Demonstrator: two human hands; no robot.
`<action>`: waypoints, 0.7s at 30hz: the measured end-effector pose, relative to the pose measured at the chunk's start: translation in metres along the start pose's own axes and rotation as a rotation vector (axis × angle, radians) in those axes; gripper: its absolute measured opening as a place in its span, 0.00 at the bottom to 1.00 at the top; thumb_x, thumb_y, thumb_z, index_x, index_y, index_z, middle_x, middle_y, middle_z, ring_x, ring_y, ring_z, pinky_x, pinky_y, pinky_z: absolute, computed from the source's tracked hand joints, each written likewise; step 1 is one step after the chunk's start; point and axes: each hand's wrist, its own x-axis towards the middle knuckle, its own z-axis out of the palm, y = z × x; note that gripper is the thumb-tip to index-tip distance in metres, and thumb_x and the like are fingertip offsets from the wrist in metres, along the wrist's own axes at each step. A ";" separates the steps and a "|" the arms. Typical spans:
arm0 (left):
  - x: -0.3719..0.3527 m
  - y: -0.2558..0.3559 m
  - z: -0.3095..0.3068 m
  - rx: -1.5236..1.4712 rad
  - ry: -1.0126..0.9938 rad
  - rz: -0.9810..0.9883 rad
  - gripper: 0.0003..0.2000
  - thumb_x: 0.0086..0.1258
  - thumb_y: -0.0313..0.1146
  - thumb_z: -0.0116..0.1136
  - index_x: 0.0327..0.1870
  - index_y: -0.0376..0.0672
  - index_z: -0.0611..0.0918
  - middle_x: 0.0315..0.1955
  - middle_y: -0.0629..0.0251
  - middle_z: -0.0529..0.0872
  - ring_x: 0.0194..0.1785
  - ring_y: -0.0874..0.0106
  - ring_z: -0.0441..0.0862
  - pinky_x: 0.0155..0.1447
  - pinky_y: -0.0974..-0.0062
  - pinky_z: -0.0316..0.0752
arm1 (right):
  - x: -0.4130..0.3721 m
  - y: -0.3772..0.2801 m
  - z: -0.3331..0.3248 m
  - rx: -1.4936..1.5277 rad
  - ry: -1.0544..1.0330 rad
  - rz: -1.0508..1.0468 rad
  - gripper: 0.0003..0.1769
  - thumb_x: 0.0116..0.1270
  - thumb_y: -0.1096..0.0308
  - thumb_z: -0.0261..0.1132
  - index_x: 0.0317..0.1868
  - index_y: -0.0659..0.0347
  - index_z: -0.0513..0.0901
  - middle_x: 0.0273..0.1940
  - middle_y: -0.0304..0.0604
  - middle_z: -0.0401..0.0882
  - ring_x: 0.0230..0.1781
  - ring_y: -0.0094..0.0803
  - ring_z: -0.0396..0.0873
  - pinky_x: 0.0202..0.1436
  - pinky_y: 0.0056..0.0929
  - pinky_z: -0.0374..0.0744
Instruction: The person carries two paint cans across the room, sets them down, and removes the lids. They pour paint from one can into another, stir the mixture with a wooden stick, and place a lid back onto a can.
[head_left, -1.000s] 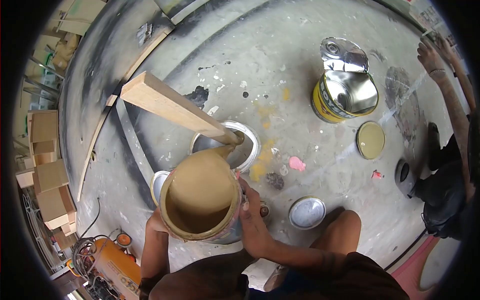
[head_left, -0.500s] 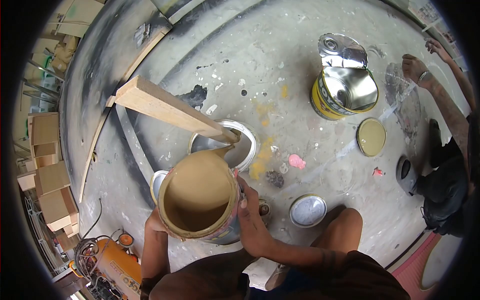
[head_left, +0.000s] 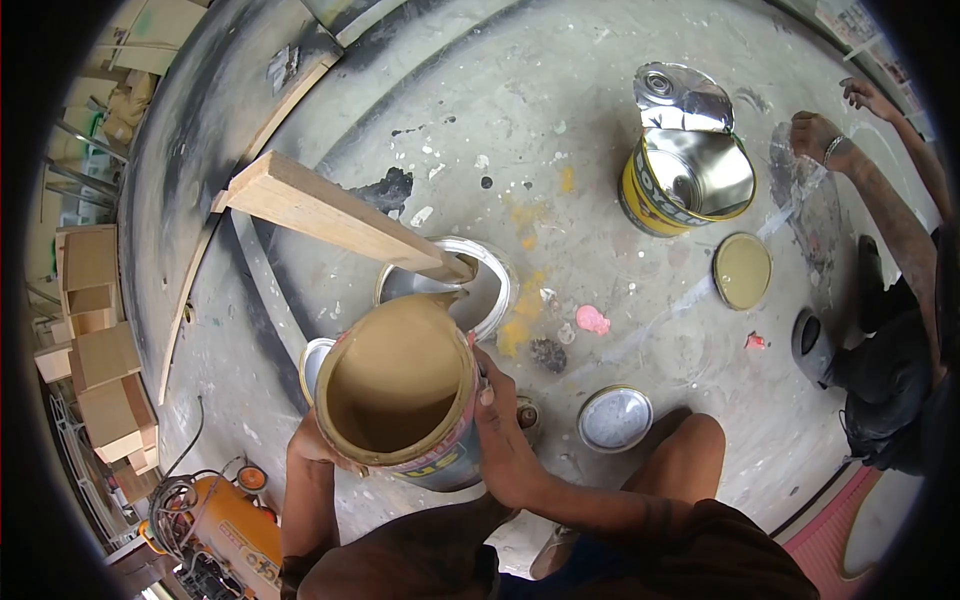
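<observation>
1. The floor (head_left: 680,380) is grey and scuffed, marked with dark smears, white flecks, a yellow stain (head_left: 514,338) and a smooth pink blot (head_left: 592,319)
2. Along the left side of the room stand pale wooden boxes (head_left: 90,265) with squared edges; nearer sits a rounded orange machine (head_left: 235,530) beside coiled dark hoses (head_left: 172,515)
3. A round can (head_left: 440,462) is held between both hands, tilted toward an open pail (head_left: 507,300) just beyond it; smooth tan paint (head_left: 400,355) lies inside, and more coats the rim
4. The left hand (head_left: 312,442) is clamped on the can's left side, its fingers mostly hidden; the right hand (head_left: 497,440) has its fingers clamped on the opposite side
5. A squared stick (head_left: 340,215) of pale, grained wood slants upward, its lower end tan-coated at the pail's mouth
6. To the right stands a yellow can (head_left: 648,203), shiny metal inside, its round lid (head_left: 690,100) folded back; a tan disc (head_left: 743,272) and a silvery disc (head_left: 614,419) lie flat
7. At the far right, another person's hand (head_left: 818,138) shows above a bracelet (head_left: 832,152)
</observation>
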 end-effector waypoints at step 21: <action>0.000 0.008 0.007 -0.005 -0.005 -0.024 0.62 0.24 0.25 0.90 0.73 0.32 0.67 0.65 0.55 0.79 0.69 0.62 0.74 0.73 0.61 0.68 | 0.005 -0.008 -0.002 0.026 0.000 0.046 0.42 0.83 0.41 0.30 0.80 0.71 0.44 0.75 0.65 0.49 0.77 0.55 0.47 0.81 0.45 0.43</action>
